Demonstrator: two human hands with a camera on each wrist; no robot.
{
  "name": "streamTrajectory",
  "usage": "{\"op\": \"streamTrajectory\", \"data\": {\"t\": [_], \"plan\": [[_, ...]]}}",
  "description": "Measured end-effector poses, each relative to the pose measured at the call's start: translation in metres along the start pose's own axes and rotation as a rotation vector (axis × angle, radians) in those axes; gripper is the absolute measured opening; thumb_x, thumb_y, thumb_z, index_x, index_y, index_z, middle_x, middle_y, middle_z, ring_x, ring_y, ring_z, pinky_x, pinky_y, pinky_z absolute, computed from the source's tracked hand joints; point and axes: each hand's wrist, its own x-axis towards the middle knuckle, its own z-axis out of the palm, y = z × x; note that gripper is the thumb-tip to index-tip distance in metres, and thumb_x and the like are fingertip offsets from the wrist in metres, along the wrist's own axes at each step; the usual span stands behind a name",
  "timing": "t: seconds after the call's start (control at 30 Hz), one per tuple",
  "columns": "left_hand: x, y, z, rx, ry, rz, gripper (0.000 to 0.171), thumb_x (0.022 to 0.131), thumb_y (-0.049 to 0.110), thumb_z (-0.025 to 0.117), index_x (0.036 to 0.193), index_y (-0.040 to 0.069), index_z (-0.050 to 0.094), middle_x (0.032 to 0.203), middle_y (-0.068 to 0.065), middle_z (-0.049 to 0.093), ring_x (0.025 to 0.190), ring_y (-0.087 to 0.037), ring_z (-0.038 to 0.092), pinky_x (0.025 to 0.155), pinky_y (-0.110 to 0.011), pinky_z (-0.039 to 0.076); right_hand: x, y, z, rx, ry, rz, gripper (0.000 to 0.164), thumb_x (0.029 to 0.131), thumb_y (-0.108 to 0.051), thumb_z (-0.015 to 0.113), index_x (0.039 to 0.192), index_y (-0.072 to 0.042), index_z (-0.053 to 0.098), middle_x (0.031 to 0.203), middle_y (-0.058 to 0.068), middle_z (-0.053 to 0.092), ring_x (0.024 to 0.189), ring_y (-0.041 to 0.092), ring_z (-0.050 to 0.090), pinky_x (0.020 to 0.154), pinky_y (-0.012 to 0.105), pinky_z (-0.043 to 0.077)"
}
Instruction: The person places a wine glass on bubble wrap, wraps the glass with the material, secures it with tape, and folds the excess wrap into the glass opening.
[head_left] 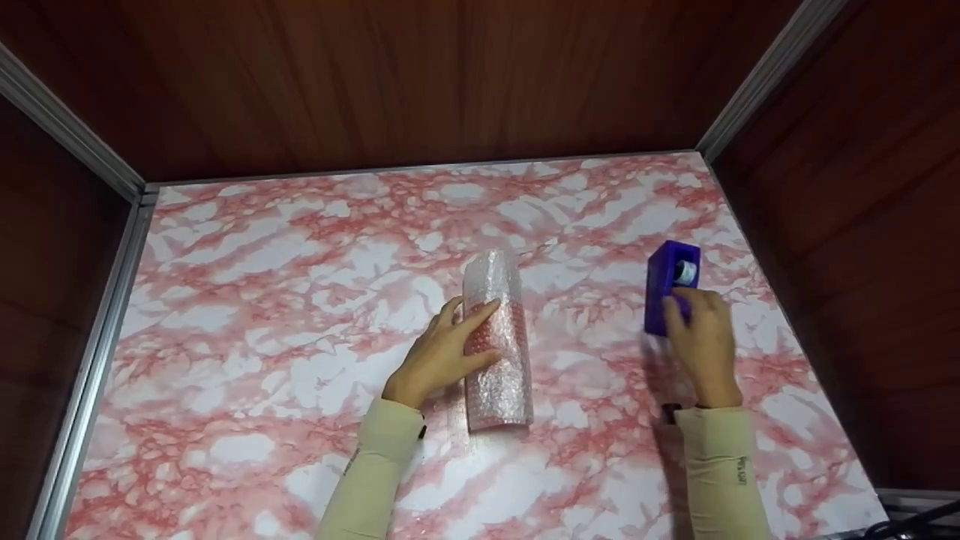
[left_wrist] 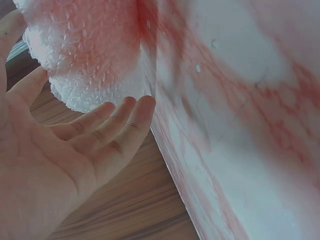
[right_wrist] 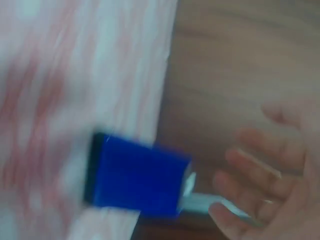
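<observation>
A bubble-wrapped roll (head_left: 496,390) lies lengthwise on the red-and-white marbled table, with a reddish band across its middle. My left hand (head_left: 446,349) rests on its left side, thumb and a finger spread over the top. In the left wrist view, the other fingers (left_wrist: 135,112) extend loosely beside the bubble wrap (left_wrist: 90,55). To the right stands a purple-blue tape dispenser (head_left: 660,285) with a tape roll (head_left: 685,271) inside. My right hand (head_left: 703,337) is at its near end. Between thumb and index finger it pinches a pale tape strip (right_wrist: 200,201) running from the dispenser.
Dark wood-grain panels (head_left: 420,82) with metal frame rails (head_left: 82,127) enclose the table (head_left: 225,360) at the back and sides. Black cables (head_left: 915,521) lie at the lower right corner.
</observation>
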Motion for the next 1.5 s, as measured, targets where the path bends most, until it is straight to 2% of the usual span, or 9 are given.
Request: {"op": "streamTrajectory", "data": {"t": [0.1, 0.23, 0.33, 0.47, 0.7, 0.9, 1.1, 1.33, 1.5], "plan": [[0.0, 0.0, -0.001, -0.005, -0.007, -0.01, 0.077, 0.088, 0.066, 0.062, 0.153, 0.057, 0.021, 0.164, -0.019, 0.011, 0.143, -0.048, 0.022, 0.102, -0.067, 0.035, 0.001, 0.018, -0.006, -0.025, 0.015, 0.177, 0.025, 0.095, -0.011, 0.063, 0.103, 0.012, 0.069, 0.097, 0.03, 0.061, 0.09, 0.044, 0.055, 0.082, 0.053, 0.043], [0.0, 0.0, 0.0, -0.016, -0.015, -0.02, 0.077, 0.089, 0.066, 0.062, 0.153, 0.058, 0.02, 0.164, -0.02, 0.01, 0.144, -0.049, 0.02, 0.103, -0.069, 0.033, -0.001, 0.035, -0.007, 0.027, -0.088, 0.429, 0.038, 0.1, -0.026, 0.055, 0.103, 0.009, 0.07, 0.095, 0.025, 0.063, 0.088, 0.035, 0.057, 0.08, 0.044, 0.043], [0.0, 0.0, 0.0, -0.024, -0.017, -0.017, 0.077, 0.089, 0.066, 0.062, 0.153, 0.058, 0.02, 0.164, -0.02, 0.009, 0.144, -0.048, 0.02, 0.102, -0.07, 0.033, -0.001, 0.041, -0.005, 0.151, -0.159, 0.625, 0.044, 0.101, -0.036, 0.053, 0.104, 0.005, 0.069, 0.081, 0.016, 0.066, 0.075, 0.025, 0.061, 0.068, 0.032, 0.046], [0.0, 0.0, 0.001, -0.019, -0.013, -0.017, 0.077, 0.089, 0.066, 0.062, 0.153, 0.057, 0.02, 0.164, -0.019, 0.01, 0.144, -0.047, 0.021, 0.102, -0.069, 0.034, 0.0, 0.042, -0.001, 0.354, -0.129, 0.786, 0.037, 0.1, -0.036, 0.059, 0.096, 0.0, 0.066, 0.059, 0.005, 0.058, 0.051, 0.015, 0.055, 0.045, 0.024, 0.042], [0.0, 0.002, 0.001, -0.02, -0.012, -0.017, 0.078, 0.089, 0.066, 0.062, 0.153, 0.058, 0.02, 0.164, -0.019, 0.012, 0.145, -0.045, 0.02, 0.102, -0.068, 0.034, 0.003, 0.036, 0.004, 0.462, -0.05, 0.808, 0.026, 0.099, -0.025, 0.062, 0.086, -0.003, 0.061, 0.053, -0.003, 0.048, 0.042, 0.009, 0.047, 0.04, 0.022, 0.038], [0.001, 0.002, 0.002, -0.025, -0.016, -0.011, 0.079, 0.089, 0.066, 0.061, 0.154, 0.057, 0.019, 0.164, -0.018, 0.013, 0.145, -0.044, 0.02, 0.102, -0.068, 0.035, 0.007, 0.031, 0.002, 0.502, -0.019, 0.837, 0.026, 0.1, -0.023, 0.062, 0.091, 0.001, 0.06, 0.074, 0.003, 0.054, 0.048, 0.011, 0.05, 0.044, 0.024, 0.041], [0.004, 0.004, 0.006, -0.039, -0.026, -0.008, 0.077, 0.09, 0.065, 0.061, 0.154, 0.057, 0.019, 0.164, -0.017, 0.011, 0.145, -0.043, 0.023, 0.101, -0.07, 0.035, 0.009, 0.025, 0.001, 0.665, 0.035, 0.924, 0.025, 0.102, -0.021, 0.057, 0.099, 0.004, 0.054, 0.096, 0.009, 0.05, 0.061, 0.014, 0.059, 0.06, 0.026, 0.056], [0.005, 0.006, 0.008, -0.054, -0.032, -0.016, 0.077, 0.089, 0.066, 0.061, 0.153, 0.058, 0.019, 0.164, -0.016, 0.011, 0.144, -0.042, 0.025, 0.1, -0.069, 0.036, 0.002, 0.022, 0.007, 0.733, 0.131, 0.898, 0.022, 0.102, -0.014, 0.054, 0.096, 0.007, 0.054, 0.101, 0.013, 0.05, 0.064, 0.012, 0.063, 0.065, 0.023, 0.056], [0.007, 0.005, 0.01, -0.061, -0.039, -0.01, 0.078, 0.089, 0.065, 0.062, 0.153, 0.058, 0.018, 0.164, -0.016, 0.01, 0.144, -0.041, 0.026, 0.1, -0.068, 0.037, -0.01, 0.023, 0.013, 0.792, 0.222, 0.85, 0.021, 0.102, -0.008, 0.048, 0.092, 0.011, 0.051, 0.111, 0.013, 0.052, 0.079, 0.016, 0.063, 0.077, 0.027, 0.056]]}}
